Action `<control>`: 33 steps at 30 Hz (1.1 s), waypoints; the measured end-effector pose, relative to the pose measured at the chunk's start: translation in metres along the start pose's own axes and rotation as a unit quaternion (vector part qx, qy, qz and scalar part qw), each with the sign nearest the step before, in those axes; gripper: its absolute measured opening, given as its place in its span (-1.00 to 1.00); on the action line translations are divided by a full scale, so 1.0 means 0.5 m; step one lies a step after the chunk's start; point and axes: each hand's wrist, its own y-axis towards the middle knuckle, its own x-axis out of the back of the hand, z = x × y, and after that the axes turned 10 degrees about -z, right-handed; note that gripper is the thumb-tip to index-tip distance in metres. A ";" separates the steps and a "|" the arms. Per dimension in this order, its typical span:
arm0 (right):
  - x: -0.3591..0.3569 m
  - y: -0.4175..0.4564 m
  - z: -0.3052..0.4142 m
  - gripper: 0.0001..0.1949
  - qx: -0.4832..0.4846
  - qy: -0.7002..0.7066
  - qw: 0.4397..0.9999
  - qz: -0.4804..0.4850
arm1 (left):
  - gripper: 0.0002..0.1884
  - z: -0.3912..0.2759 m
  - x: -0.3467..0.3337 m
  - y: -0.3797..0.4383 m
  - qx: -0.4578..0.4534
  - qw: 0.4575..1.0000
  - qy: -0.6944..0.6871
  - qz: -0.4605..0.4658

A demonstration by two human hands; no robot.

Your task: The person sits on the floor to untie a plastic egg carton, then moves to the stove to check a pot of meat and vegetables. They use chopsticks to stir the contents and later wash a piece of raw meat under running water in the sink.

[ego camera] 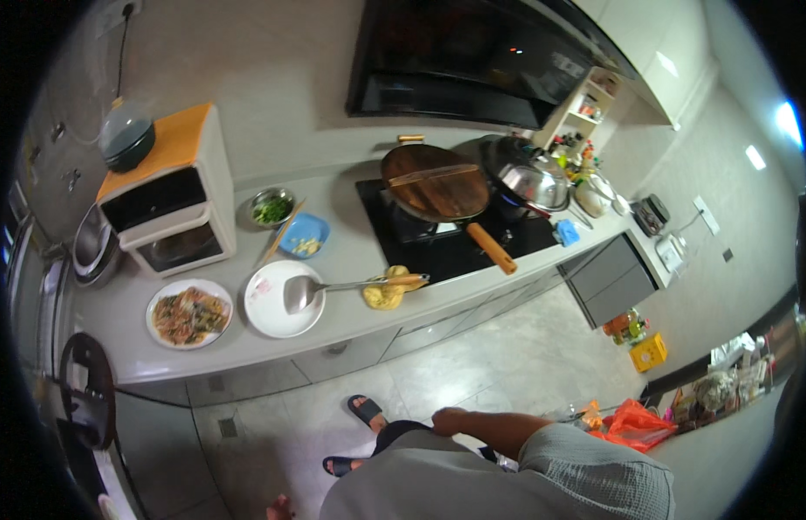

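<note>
My right hand (449, 421) hangs beside my thigh against dark shorts, its fingers mostly turned from view. My left hand (280, 507) shows only in part at the bottom edge, above the floor. Before me on the counter, a metal spatula (302, 292) with a wooden handle rests across a white plate (263, 312) and a yellow cloth (384, 296). To the left, a second plate holds a cooked dish (190, 316). A wok with a wooden lid (435, 182) sits on the black gas hob (416, 257), its wooden handle (492, 248) pointing toward me.
Chopped greens fill a steel bowl (273, 208); chopsticks (287, 229) lean by a blue dish (305, 235) with chopped pieces. A white countertop oven (175, 214) stands left. Beside the wok is a lidded metal pot (529, 175). A range hood (455, 71) overhangs; a red bag (636, 426) lies right.
</note>
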 end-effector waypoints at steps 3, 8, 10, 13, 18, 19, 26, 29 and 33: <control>-0.021 -0.043 -0.037 -0.59 -0.043 0.013 0.998 0.036 | -0.42 -0.007 -0.032 0.020 -0.161 0.911 0.378 0.026; -0.051 -0.039 -0.087 -0.60 -0.045 0.048 0.998 0.011 | -0.43 -0.097 -0.153 -0.002 -0.166 0.940 0.293 0.054; -0.040 -0.029 -0.094 -0.60 -0.036 0.063 0.997 0.008 | -0.44 -0.132 -0.197 -0.028 -0.170 0.939 0.291 0.066; 0.040 -0.044 -0.092 -0.59 0.059 0.051 0.996 -0.038 | -0.45 -0.174 -0.246 -0.080 -0.169 0.938 0.298 0.060; 0.022 0.031 -0.206 -0.57 0.034 0.103 0.992 -0.066 | -0.46 -0.245 -0.347 -0.150 -0.156 0.933 0.317 0.059; 0.023 0.044 -0.233 -0.57 0.025 0.125 0.990 -0.068 | -0.47 -0.262 -0.364 -0.158 -0.155 0.933 0.319 0.054; -0.017 0.095 -0.418 -0.66 -0.023 0.123 0.990 -0.060 | -0.49 -0.332 -0.443 -0.219 -0.141 0.939 0.312 0.022; -0.023 0.100 -0.475 -0.67 -0.053 0.122 0.989 -0.067 | -0.50 -0.346 -0.470 -0.240 -0.138 0.940 0.313 0.020; -0.020 0.106 -0.512 -0.65 -0.098 0.167 0.979 -0.063 | -0.51 -0.355 -0.512 -0.255 -0.143 0.935 0.321 0.036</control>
